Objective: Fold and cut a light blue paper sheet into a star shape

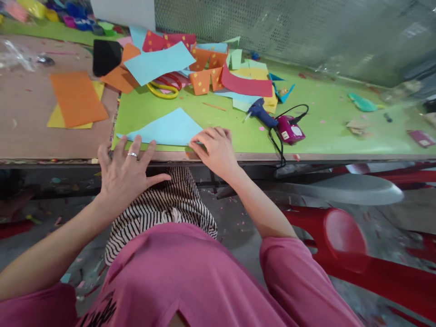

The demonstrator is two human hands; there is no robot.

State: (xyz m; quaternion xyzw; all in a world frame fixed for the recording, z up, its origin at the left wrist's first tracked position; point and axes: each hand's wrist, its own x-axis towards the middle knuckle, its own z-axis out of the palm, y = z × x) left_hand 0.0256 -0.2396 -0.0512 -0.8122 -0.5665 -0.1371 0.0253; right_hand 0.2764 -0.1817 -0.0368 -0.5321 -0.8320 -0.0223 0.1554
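Observation:
A light blue sheet of paper (170, 127), roughly triangular with its peak pointing away from me, lies on the green table covering near the front edge. My left hand (124, 170) has its fingers spread, with the fingertips resting on the paper's left lower edge and the thumb stretched out to the right. A silver ring is on one of its fingers. At the paper's right corner my right hand (216, 147) pinches the edge between thumb and fingers.
Behind the paper lie yellow-handled scissors (163, 90) under cut coloured paper (160, 61). To the right are a blue glue gun (262, 112) and a magenta box (290, 130) with a black cord. Orange paper (79, 99) lies left. Red stools (344, 240) stand below right.

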